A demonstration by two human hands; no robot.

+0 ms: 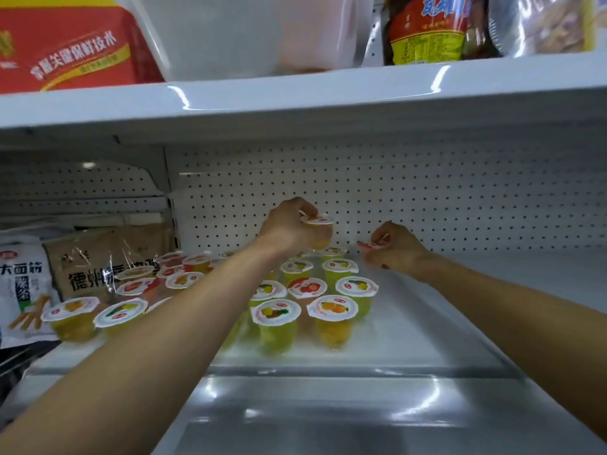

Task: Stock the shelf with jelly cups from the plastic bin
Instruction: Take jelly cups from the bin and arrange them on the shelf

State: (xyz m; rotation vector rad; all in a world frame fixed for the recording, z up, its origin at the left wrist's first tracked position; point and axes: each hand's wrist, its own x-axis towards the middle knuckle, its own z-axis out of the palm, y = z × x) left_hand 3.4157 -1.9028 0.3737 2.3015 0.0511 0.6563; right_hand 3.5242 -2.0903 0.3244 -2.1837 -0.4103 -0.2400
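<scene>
Two bare forearms reach in over the front edge of the white shelf [427,326] towards its back edge. The left hand [287,224] is lifted above the rear rows, and its grip is closed around a jelly cup [318,226] with yellow jelly and a white lid printed in red. The fingers wrap the cup's body and the lid faces up. The right hand [399,247] sits lower and further right, near the back edge, with its fingers curled. Its grip pinches a red-and-white lid [370,245]. Whether a cup body hangs under that lid cannot be told, since the fingers hide it.

Many more jelly cups [331,310] stand upright on the shelf in rough rows, from the left part to about the middle. Their jelly is green, yellow or orange, and each has a fruit-printed lid. The left forearm crosses over several of them. Right of the rows, the shelf surface runs bare to the right edge. A perforated white back panel [443,192] rises behind the back edge.

At the left edge lie a white snack bag [23,284] and a brown snack bag [95,264], just beside the leftmost cups.

On the upper shelf [295,96] stand a red carton [65,50], a translucent plastic bin [246,37], a bottle with a red and yellow label [427,31] and some shiny foil packs [542,24].
</scene>
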